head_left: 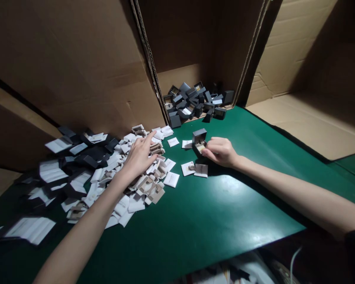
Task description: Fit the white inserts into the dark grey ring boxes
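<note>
My right hand [220,151] grips a small dark hinged box [199,137] by its near right side. The box's lid stands up, and a pale insert shows inside. Over at the left, my left hand [138,154] rests on a heap of white folded cards [114,161] and pale inserts, its fingers spread and nothing visible in them. Beside the box lie a few loose white cards [171,180], and a small round thing [191,167] sits on one of them. What is under my left palm is hidden.
A pile of small dark boxes [192,98] fills the opening of a cardboard carton [177,75] at the back. Black pieces with white sheets [59,144] lie at far left. The green table [219,221] ends at a front edge, with clutter below. Another open carton [301,118] stands right.
</note>
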Demonstrator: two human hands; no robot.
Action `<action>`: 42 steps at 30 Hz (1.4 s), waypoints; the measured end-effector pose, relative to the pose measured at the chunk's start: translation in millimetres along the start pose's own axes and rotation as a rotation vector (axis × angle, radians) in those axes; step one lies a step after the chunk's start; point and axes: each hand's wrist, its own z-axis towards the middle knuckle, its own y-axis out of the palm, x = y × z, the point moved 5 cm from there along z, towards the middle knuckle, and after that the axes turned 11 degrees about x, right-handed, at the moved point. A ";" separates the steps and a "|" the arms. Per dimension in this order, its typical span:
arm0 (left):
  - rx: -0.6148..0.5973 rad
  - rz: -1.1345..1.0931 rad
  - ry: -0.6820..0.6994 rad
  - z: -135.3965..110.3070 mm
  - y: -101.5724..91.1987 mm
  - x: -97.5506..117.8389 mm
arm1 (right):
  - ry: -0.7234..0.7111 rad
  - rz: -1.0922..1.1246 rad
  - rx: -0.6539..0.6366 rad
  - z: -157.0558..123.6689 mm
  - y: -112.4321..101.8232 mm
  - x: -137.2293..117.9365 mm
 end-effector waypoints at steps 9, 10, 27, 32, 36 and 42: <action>0.078 -0.098 0.117 2.1 -14.9 5.9 | 0.165 0.033 0.013 -3.5 -2.3 15.7; 0.127 -0.104 0.112 2.1 -16.6 6.9 | 0.136 0.021 0.002 -3.6 -0.9 14.0; 0.084 -0.185 0.140 1.8 -3.4 1.6 | -0.157 0.146 -0.386 -2.8 15.9 -18.4; 0.011 -0.102 0.179 -7.0 -8.4 25.1 | -0.098 0.193 -0.402 -2.3 20.0 -23.6; -0.042 -0.129 0.291 -24.1 -6.3 62.9 | -0.053 0.191 -0.363 -3.9 23.3 -22.8; -0.082 -0.098 0.408 -42.7 15.8 85.4 | -0.045 0.219 -0.345 -4.8 24.0 -22.7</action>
